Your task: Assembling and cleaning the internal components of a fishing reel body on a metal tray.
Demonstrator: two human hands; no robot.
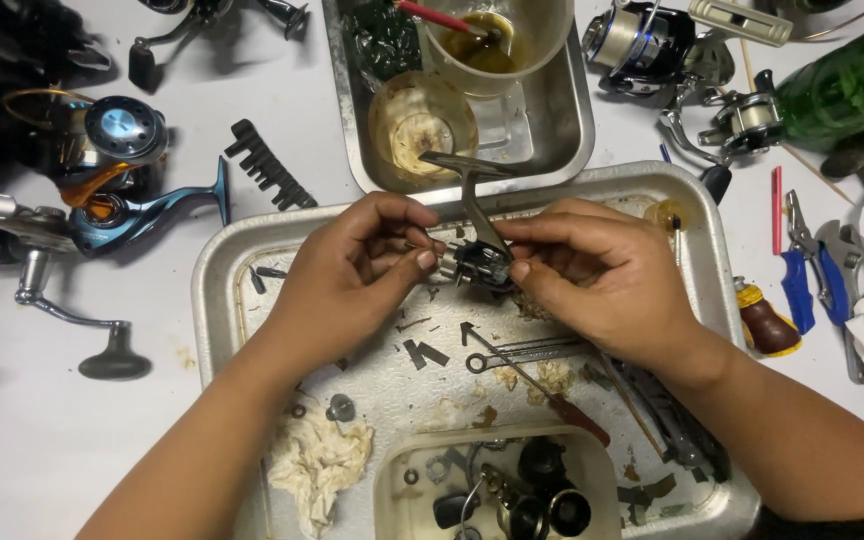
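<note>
A plastic tub of reel parts (497, 495) and a soiled rag (319, 462) lie nearest in a metal tray (214, 290). Above its middle, the left hand (347, 280) and right hand (597, 272) both pinch a small dark reel body (480, 263), fingers curled tightly. Beyond, a second tray (562, 130) holds greasy cups (422, 120).

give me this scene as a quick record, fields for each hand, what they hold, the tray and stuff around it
left hand: left hand pinches the left side of the reel body
right hand: right hand grips the same reel body from the right
held part: small dark reel body with a metal stem sticking up
tray: metal tray under both hands, with a wrench, a rag and a plastic tub of parts
beside tray: blue spinning reel at left, blue pliers at right
</note>
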